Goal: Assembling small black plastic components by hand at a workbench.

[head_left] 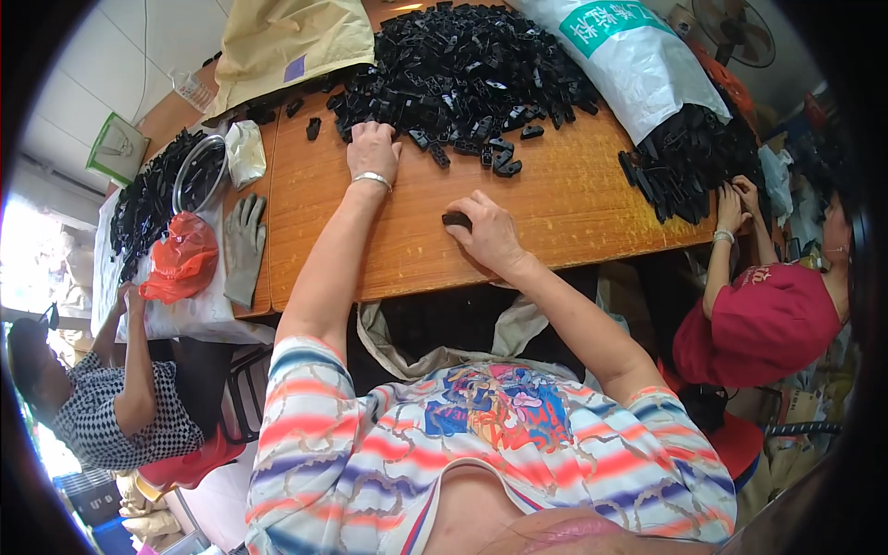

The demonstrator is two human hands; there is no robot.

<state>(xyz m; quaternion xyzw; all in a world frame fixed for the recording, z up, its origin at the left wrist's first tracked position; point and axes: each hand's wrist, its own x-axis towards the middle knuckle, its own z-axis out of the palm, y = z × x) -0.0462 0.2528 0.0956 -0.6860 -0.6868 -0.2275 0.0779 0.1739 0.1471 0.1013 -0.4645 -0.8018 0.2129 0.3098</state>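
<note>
A large heap of small black plastic parts (462,69) lies on the far side of the wooden table. My left hand (373,153) reaches to the near left edge of this heap, fingers curled down among the parts; whatever is under the fingertips is hidden. Closer to the table's front edge, my right hand (488,233) rests with thumb and fingers closed around one dark plastic part (456,219). A few loose black parts (505,159) lie between the heap and my right hand.
A yellowish sack (294,55) stands far left, and a white sack (638,69) spills black parts (680,176) at right. A grey glove (244,245) and an orange-red bag (182,256) lie left. Co-workers sit on both sides: a checked shirt (139,412) left, a red shirt (768,324) right.
</note>
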